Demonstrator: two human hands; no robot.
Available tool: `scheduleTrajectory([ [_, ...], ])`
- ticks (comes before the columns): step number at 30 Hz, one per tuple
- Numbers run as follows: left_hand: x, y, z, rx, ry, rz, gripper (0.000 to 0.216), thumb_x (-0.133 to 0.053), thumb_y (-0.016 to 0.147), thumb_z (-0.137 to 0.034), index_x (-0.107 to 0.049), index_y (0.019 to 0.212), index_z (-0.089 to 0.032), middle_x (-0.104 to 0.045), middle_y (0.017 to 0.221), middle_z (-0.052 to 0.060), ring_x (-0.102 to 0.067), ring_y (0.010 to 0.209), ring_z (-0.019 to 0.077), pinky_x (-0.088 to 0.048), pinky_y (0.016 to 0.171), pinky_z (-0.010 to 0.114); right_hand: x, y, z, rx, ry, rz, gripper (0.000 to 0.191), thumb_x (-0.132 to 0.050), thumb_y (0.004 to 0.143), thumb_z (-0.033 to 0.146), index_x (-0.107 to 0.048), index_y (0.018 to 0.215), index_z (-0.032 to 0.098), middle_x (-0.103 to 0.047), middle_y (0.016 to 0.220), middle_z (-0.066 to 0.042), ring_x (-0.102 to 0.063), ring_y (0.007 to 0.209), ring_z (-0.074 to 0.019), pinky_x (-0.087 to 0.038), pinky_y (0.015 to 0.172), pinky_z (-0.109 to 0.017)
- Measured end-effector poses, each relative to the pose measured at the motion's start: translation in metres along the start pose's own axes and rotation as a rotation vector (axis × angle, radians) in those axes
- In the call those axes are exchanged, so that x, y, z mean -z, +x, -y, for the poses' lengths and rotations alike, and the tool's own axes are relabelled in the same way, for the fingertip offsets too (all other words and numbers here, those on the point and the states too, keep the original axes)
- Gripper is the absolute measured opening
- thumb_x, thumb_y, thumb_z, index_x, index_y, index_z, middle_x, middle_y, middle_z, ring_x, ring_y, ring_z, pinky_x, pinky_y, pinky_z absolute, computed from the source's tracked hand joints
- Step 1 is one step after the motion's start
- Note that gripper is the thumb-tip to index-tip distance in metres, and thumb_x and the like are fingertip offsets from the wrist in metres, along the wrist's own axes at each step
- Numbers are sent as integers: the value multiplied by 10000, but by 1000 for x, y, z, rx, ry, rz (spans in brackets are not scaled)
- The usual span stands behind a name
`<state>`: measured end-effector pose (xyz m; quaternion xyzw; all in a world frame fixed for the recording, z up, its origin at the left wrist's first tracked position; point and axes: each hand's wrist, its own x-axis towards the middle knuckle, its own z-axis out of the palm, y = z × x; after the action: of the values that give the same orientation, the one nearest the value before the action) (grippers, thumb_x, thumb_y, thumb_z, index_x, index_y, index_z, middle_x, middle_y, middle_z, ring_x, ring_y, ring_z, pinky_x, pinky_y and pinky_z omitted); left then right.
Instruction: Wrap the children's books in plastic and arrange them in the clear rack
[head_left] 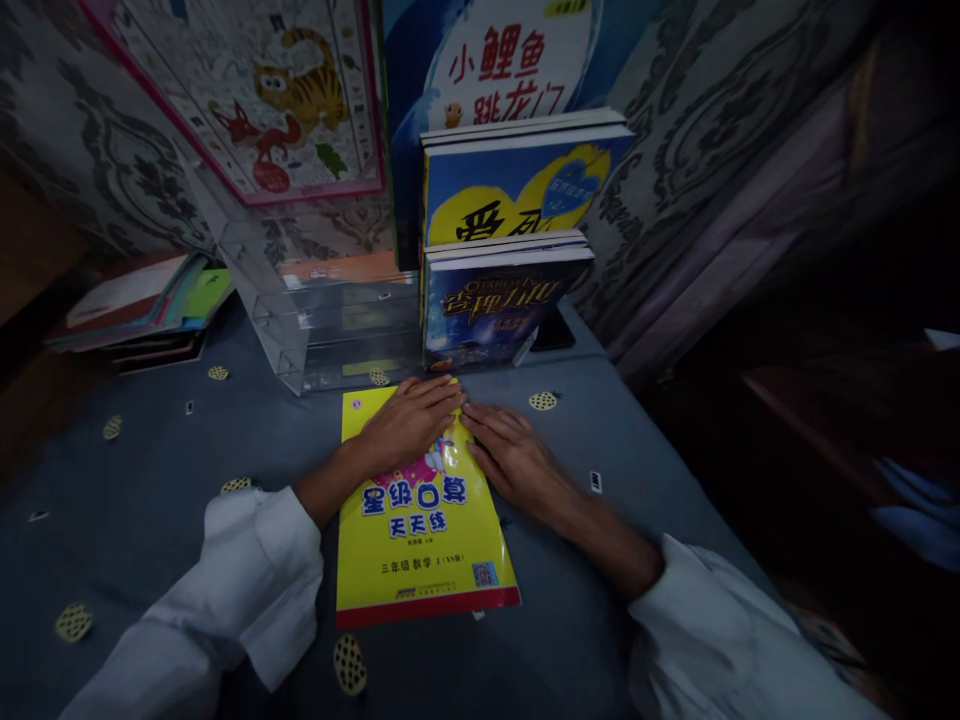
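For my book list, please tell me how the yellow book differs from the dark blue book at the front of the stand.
The yellow book lies flat on the table; the dark blue book stands in the clear stand. The left hand covers part of the yellow book; no hand is on the dark blue book. Both covers show Chinese characters.

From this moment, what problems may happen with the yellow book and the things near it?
The yellow book might shift or crease if the left hand, lying across its upper cover, and the right hand, at its right edge, press unevenly. Its top edge is close to the clear rack, so a forward push could bump the rack and perhaps unsettle the upright books.
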<state>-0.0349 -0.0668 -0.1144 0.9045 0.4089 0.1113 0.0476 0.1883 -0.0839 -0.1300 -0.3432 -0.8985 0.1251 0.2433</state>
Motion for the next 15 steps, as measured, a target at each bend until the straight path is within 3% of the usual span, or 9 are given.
scheduleTrajectory([
  [15,3,0,-1,2,-23,26,430,-312,1093,-352,-529,1436,-213,-531,1523,80,-420,1459,206,-306,1174,446,6,2,5,47,-13,-21,371,-425,1025,273,-679,1284,194,-712,1275,-148,-660,1182,-301,-543,1002,-550],
])
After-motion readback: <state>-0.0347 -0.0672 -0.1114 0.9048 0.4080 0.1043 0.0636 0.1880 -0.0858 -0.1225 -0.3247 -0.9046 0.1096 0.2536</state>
